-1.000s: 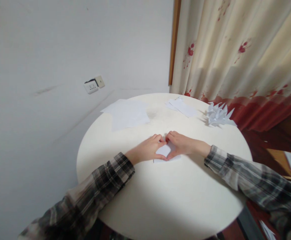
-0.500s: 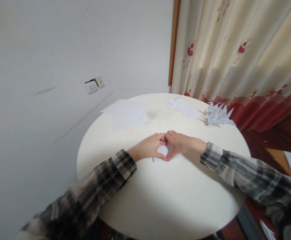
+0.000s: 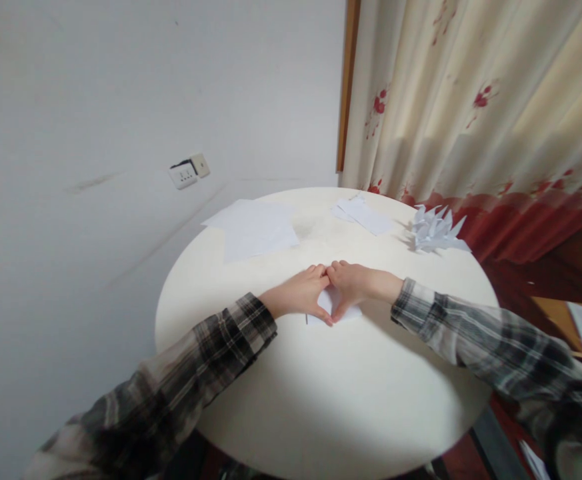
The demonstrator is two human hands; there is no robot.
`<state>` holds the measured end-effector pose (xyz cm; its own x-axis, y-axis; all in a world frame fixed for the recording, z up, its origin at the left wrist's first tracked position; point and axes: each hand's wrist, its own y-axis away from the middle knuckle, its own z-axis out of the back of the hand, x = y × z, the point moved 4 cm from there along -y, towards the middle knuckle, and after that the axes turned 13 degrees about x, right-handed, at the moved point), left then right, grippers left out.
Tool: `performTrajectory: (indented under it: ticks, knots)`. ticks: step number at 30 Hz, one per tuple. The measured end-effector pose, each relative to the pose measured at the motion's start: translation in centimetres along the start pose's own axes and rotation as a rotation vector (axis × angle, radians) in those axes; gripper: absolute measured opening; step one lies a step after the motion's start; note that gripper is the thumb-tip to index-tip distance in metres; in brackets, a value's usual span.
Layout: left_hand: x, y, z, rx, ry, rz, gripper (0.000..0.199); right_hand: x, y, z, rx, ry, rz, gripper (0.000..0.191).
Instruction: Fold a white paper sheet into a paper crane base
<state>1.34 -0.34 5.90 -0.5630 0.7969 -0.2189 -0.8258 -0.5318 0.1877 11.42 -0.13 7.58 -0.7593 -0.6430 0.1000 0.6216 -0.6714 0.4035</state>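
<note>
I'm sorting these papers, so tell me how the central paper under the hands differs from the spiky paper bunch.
The central paper lies low; the spiky paper bunch juts up in points. The left hand and right hand cover part of the central paper, while neither touches the spiky paper bunch. Both are whitish and rest on the table.

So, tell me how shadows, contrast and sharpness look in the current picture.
Head view: a soft shadow on the white table below the right sleeve; head view: the folded-paper cluster casts shadows to its left; head view: the paper between left hand and right hand contrasts weakly with the tabletop; head view: fine detail looks soft.
</note>
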Motion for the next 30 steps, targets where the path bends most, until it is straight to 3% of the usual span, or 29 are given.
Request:
performTrajectory:
  ticks: [4, 11, 30]
  knots:
    - [1.0, 0.2, -0.4, 0.002, 0.029, -0.041, 0.080, 0.1, 0.1, 0.0, 0.003, -0.002, 0.005, 0.089]
    - [1.3, 0.6, 0.5, 0.159, 0.036, -0.076, 0.091, 0.3, 0.2, 0.0, 0.016, 0.012, 0.010, 0.087]
    - [2.1, 1.0, 0.1, 0.201, 0.099, -0.067, 0.094, -1.4, 0.0, -1.4, -0.022, -0.048, 0.188, 0.081]
